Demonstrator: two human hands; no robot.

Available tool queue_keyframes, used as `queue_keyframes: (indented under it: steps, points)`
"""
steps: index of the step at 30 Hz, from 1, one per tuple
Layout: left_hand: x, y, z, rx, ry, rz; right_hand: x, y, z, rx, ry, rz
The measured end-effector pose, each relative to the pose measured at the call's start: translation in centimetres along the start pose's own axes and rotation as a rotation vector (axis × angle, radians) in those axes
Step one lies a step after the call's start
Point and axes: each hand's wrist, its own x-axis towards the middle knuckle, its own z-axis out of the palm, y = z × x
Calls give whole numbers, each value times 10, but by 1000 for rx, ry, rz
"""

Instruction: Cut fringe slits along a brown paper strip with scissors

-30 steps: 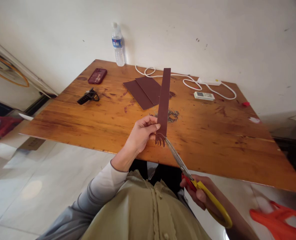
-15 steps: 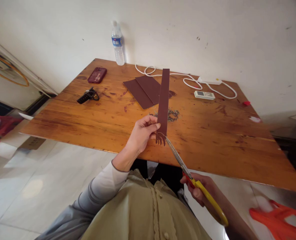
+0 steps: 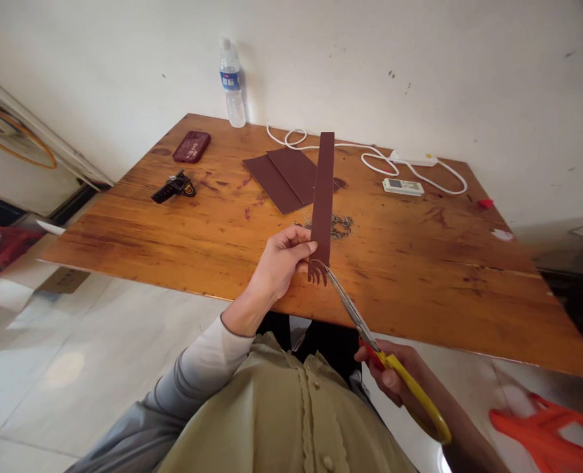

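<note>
My left hand (image 3: 286,259) pinches a long dark-maroon strip (image 3: 323,190) near its lower end, thumb on top, above the table's front edge. That lower end is cut into several narrow, curling fringes. In my right hand (image 3: 394,371) are scissors (image 3: 353,309) with red and yellow handles, fingers around the grips. Their blade tips meet the strip's lower end, just right of my left thumb. Whether the blades are fully closed is hard to make out. Behind the strip lie flat maroon sheets (image 3: 284,177), overlapping on the table.
On the wooden table (image 3: 419,263) are a water bottle (image 3: 232,92), a maroon phone-like case (image 3: 191,146), a black clip-like object (image 3: 173,187), a white remote (image 3: 402,187), a white cable with a power strip (image 3: 414,158) and a pile of small scraps (image 3: 341,226). A wall stands behind.
Almost nothing differs. The strip and both hands keep nearly the same place, with the scissor tips still at the fringed end.
</note>
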Motion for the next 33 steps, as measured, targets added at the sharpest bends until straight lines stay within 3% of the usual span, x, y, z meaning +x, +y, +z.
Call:
queue_keyframes:
  steps: [33]
  points:
    - [-1,-6,2,45,58,19,-1,-7,6,-29,30,75]
